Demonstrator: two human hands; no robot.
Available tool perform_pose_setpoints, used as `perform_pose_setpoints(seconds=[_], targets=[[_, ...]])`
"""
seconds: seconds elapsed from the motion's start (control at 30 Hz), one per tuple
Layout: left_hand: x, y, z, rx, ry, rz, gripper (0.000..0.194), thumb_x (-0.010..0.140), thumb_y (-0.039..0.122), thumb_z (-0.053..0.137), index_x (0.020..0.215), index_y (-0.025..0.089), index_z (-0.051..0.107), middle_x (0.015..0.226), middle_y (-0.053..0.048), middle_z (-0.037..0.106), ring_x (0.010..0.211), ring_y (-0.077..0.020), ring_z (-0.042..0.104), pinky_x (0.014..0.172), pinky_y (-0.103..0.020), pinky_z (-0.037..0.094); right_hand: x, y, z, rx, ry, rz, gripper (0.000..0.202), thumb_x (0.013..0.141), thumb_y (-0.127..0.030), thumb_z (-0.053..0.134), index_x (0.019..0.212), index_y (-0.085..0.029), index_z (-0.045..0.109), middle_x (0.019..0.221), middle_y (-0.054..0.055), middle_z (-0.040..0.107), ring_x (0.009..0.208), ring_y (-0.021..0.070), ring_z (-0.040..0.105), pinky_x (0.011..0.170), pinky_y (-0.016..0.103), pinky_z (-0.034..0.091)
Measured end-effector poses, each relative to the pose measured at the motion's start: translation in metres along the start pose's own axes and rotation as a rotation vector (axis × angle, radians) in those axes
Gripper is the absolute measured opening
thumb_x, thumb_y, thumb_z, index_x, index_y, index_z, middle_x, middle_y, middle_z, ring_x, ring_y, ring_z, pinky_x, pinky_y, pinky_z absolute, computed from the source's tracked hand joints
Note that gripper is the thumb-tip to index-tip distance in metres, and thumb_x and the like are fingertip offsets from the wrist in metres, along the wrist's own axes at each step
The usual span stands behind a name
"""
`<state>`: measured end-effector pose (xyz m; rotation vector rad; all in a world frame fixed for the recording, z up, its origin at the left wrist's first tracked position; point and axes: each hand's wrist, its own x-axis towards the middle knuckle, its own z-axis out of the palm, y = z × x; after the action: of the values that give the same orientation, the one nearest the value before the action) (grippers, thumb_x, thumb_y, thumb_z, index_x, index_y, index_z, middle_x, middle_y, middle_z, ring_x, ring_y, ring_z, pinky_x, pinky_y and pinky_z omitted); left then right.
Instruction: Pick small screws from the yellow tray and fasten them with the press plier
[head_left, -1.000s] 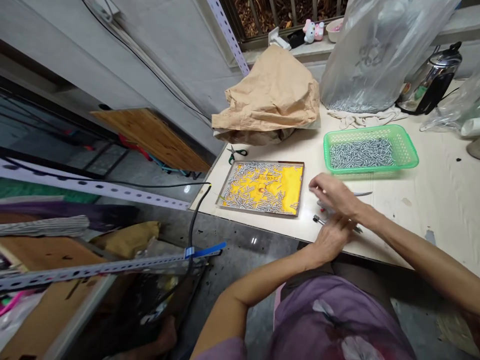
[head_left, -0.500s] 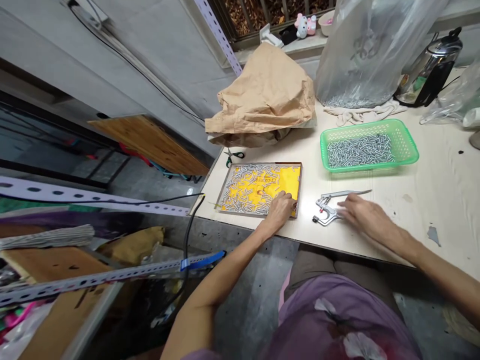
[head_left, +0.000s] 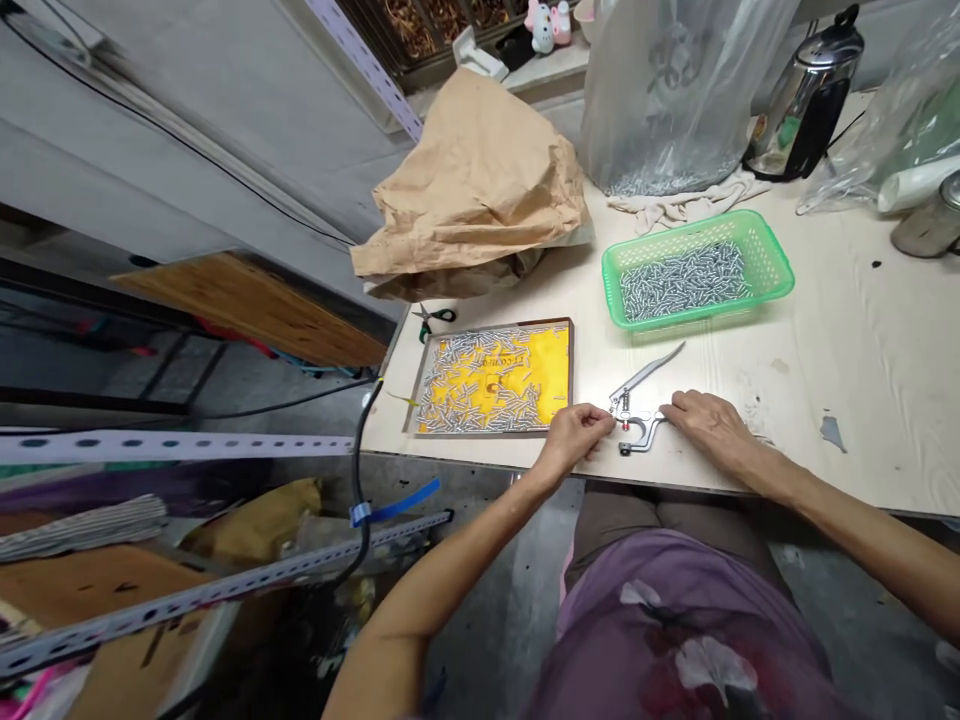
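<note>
My left hand (head_left: 576,438) is pinched closed at the jaw end of the metal hand pliers (head_left: 646,428); anything between its fingertips is too small to make out. My right hand (head_left: 705,425) grips the end of the pliers' lower handle, while the upper handle points up and away, spread open. Left of the pliers lies a shallow tray (head_left: 571,375) with a yellow bottom, strewn with small silver metal pins (head_left: 517,408). Behind the pliers stands a green plastic basket (head_left: 759,290) holding a heap of similar silver pins.
Green-handled scissors (head_left: 435,318) lie behind the tray. Further back are a crumpled brown paper bag (head_left: 480,180), a clear plastic bag (head_left: 667,100), a cloth (head_left: 682,203) and a kettle (head_left: 810,95). The table's front edge runs below my hands.
My left hand has moved right from the tray to the pliers' jaws. My right hand has closed on the lower handle, and the handles now stand wider apart. The view has shifted.
</note>
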<state>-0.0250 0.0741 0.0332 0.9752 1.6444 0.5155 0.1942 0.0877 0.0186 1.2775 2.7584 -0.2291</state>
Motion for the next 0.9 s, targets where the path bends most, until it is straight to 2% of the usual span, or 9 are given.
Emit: perform_pose_setpoints(seconds=[0.1, 0.27, 0.43, 0.63, 0.73, 0.8, 0.83, 0.9], targets=[[-0.003, -0.005, 0.019, -0.104, -0.008, -0.096, 0.011, 0.072, 0.018, 0.067, 0.066, 0.013, 0.060, 0.045, 0.008, 0.049, 0.033, -0.0033, 0.036, 0.033, -0.016, 0.027, -0.003, 0.002, 0.003, 0.007, 0.061, -0.014, 0.024, 0.092, -0.006, 0.044, 0.097, -0.017, 0.064, 0.087, 0.007, 0.063, 0.079, 0.0179, 0.052, 0.064, 0.029, 0.031], [-0.007, -0.013, 0.031, -0.154, 0.023, -0.125, 0.015, 0.071, 0.020, 0.069, 0.063, 0.013, 0.058, 0.041, 0.009, 0.045, 0.031, -0.0027, 0.034, 0.031, -0.015, 0.025, -0.006, 0.002, 0.004, 0.051, 0.113, -0.019, 0.021, 0.091, -0.006, 0.045, 0.089, -0.017, 0.063, 0.086, 0.007, 0.062, 0.077, 0.0173, 0.050, 0.065, 0.029, 0.031], [-0.006, -0.013, 0.032, -0.152, 0.021, -0.181, 0.016, 0.073, 0.018, 0.069, 0.063, 0.012, 0.057, 0.044, 0.009, 0.049, 0.029, -0.0014, 0.034, 0.029, -0.015, 0.023, -0.005, 0.000, 0.006, 0.075, 0.122, 0.008, 0.021, 0.091, -0.006, 0.046, 0.086, -0.017, 0.063, 0.083, 0.007, 0.061, 0.076, 0.0177, 0.050, 0.064, 0.030, 0.030], [0.001, -0.007, 0.026, -0.043, -0.113, -0.258, 0.020, 0.076, 0.019, 0.070, 0.063, 0.012, 0.057, 0.045, 0.008, 0.051, 0.028, -0.0008, 0.034, 0.029, -0.015, 0.022, -0.005, -0.004, 0.002, 0.100, 0.046, 0.034, 0.025, 0.092, -0.007, 0.042, 0.090, -0.016, 0.065, 0.087, 0.010, 0.062, 0.081, 0.0196, 0.052, 0.066, 0.031, 0.032], [0.003, -0.006, 0.024, -0.013, -0.147, -0.264, 0.022, 0.077, 0.020, 0.071, 0.062, 0.012, 0.056, 0.046, 0.008, 0.051, 0.028, -0.0007, 0.035, 0.030, -0.015, 0.023, -0.006, -0.002, -0.001, 0.142, 0.010, 0.036, 0.023, 0.092, -0.009, 0.043, 0.093, -0.017, 0.064, 0.096, 0.011, 0.063, 0.086, 0.0207, 0.054, 0.068, 0.031, 0.035], [0.003, -0.007, 0.024, -0.008, -0.151, -0.262, 0.022, 0.078, 0.019, 0.070, 0.062, 0.012, 0.056, 0.046, 0.007, 0.052, 0.028, -0.0008, 0.035, 0.030, -0.015, 0.024, -0.004, 0.003, -0.003, 0.185, 0.012, 0.031, 0.019, 0.090, -0.019, 0.052, 0.106, -0.017, 0.062, 0.109, 0.013, 0.063, 0.093, 0.0232, 0.055, 0.072, 0.032, 0.039], [0.003, -0.007, 0.024, -0.007, -0.149, -0.262, 0.022, 0.078, 0.019, 0.069, 0.062, 0.012, 0.056, 0.046, 0.007, 0.052, 0.028, -0.0010, 0.036, 0.030, -0.015, 0.024, -0.002, 0.008, -0.003, 0.195, 0.030, 0.030, 0.030, 0.087, -0.026, 0.059, 0.116, -0.016, 0.059, 0.119, 0.015, 0.060, 0.100, 0.0259, 0.055, 0.076, 0.034, 0.041], [0.002, -0.007, 0.025, -0.006, -0.136, -0.266, 0.021, 0.079, 0.017, 0.068, 0.062, 0.012, 0.056, 0.045, 0.007, 0.051, 0.028, -0.0014, 0.036, 0.030, -0.015, 0.024, 0.004, 0.019, -0.003, 0.182, 0.078, 0.025, 0.065, 0.077, -0.039, 0.071, 0.133, -0.016, 0.048, 0.140, 0.020, 0.048, 0.118, 0.0335, 0.048, 0.088, 0.042, 0.042]])
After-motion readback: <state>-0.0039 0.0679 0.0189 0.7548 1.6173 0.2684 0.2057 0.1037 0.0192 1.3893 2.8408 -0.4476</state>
